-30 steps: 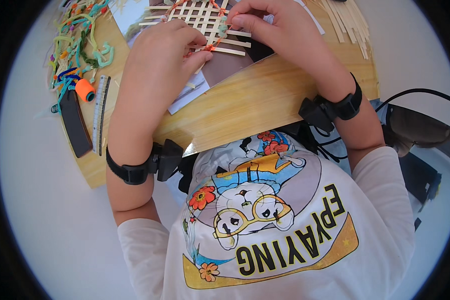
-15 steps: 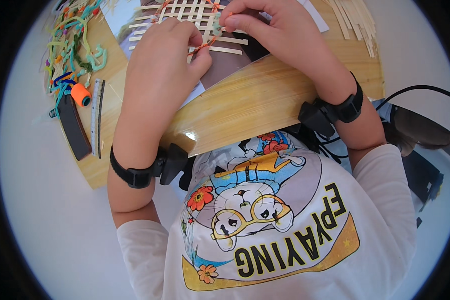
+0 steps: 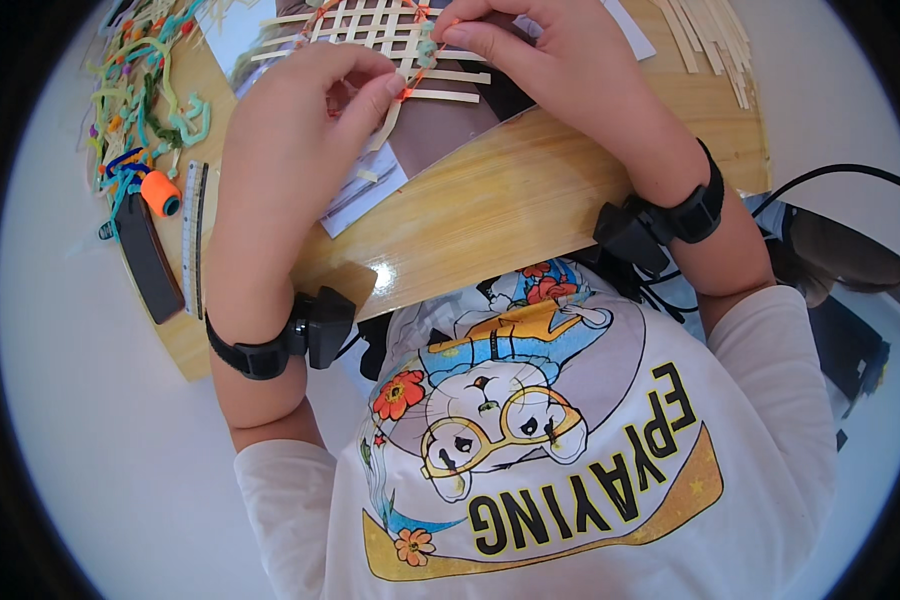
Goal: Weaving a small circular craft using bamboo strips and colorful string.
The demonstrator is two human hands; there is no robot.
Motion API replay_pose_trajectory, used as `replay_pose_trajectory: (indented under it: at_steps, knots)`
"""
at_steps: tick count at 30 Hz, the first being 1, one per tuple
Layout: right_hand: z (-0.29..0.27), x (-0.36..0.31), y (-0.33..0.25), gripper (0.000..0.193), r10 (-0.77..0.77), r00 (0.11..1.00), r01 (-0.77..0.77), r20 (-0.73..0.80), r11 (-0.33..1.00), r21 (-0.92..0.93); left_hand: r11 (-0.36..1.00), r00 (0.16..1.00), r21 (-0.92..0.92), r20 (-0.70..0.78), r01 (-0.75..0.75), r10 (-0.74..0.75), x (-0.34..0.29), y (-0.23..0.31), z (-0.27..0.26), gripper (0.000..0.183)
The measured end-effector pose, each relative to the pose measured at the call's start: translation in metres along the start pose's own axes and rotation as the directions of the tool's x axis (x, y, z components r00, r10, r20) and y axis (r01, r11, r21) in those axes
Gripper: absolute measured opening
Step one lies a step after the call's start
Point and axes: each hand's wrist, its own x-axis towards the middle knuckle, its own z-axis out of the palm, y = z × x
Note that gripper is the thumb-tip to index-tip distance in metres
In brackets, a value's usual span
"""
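Observation:
A lattice of pale bamboo strips (image 3: 380, 27) lies at the top of the view, partly cut off by the frame edge. Orange cord runs around it, and a pale green fuzzy cord (image 3: 427, 50) lies along its right side. My left hand (image 3: 320, 95) is closed at the near edge of the lattice, thumb and forefinger pinched on a strip beside a bit of orange cord. From under that thumb a bent strip (image 3: 386, 122) curves toward me. At the right edge, my right hand (image 3: 530, 45) pinches the orange cord; part of its fingers is beyond the frame.
Under the lattice lie printed sheets (image 3: 450, 125) on a wooden table (image 3: 470, 210). To the left are tangled coloured yarns (image 3: 155, 90), an orange spool (image 3: 158, 190), a ruler (image 3: 192, 240) and a dark flat bar (image 3: 150, 260). More bamboo strips (image 3: 715, 45) lie at the far right.
My left hand has shifted slightly left, its thumb moving up onto the strip, and the orange cord no longer trails below it. The bent strip now shows. My right hand stays nearly in place.

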Motion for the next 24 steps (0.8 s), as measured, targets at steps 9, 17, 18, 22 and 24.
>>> replay_pose_trajectory:
  at_steps: [9,17,18,22,24]
  knots:
    - [0.005,-0.005,-0.009,0.011,-0.141,0.990,0.136,0.024,0.980,0.144,0.977,0.983,-0.114,-0.024,-0.181,0.180,0.006,0.005,0.008,0.021]
    - [-0.018,-0.015,-0.008,0.016,0.218,0.945,-0.318,0.243,0.778,0.541,0.988,0.990,-0.071,-0.046,-0.135,0.132,0.000,0.013,-0.002,0.015]
    - [-0.023,-0.017,-0.009,0.018,0.261,0.900,-0.419,0.349,0.741,0.525,0.991,0.991,-0.041,-0.042,-0.131,0.129,-0.001,0.016,-0.004,0.014]
    - [-0.024,-0.015,-0.006,0.030,0.238,0.820,-0.460,0.520,0.814,0.354,0.979,0.976,-0.018,-0.078,-0.203,0.201,-0.006,0.025,0.005,0.013]
    - [-0.019,-0.011,-0.005,0.036,0.299,0.707,-0.573,0.641,0.773,0.271,0.866,0.890,0.248,-0.028,-0.435,0.455,-0.007,0.027,0.011,0.010]
